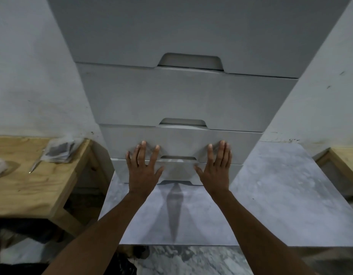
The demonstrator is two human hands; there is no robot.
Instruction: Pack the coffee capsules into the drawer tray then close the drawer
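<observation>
A tall grey drawer unit (181, 100) fills the middle of the view, its fronts all flush. My left hand (144, 169) lies flat, fingers spread, against the third drawer front (181, 142) at its left part. My right hand (215, 169) presses flat on the same front at its right part. Both palms overlap the front below, either side of the cut-out handle (177, 158). No coffee capsules or drawer tray are in sight; the drawers' insides are hidden.
A wooden table (33, 185) stands at the left, bearing a clear plastic bag (59, 150) and a pen (36, 164). Another wooden edge (342, 159) shows at the right. A grey mat (270, 195) covers the floor below the unit. White walls flank it.
</observation>
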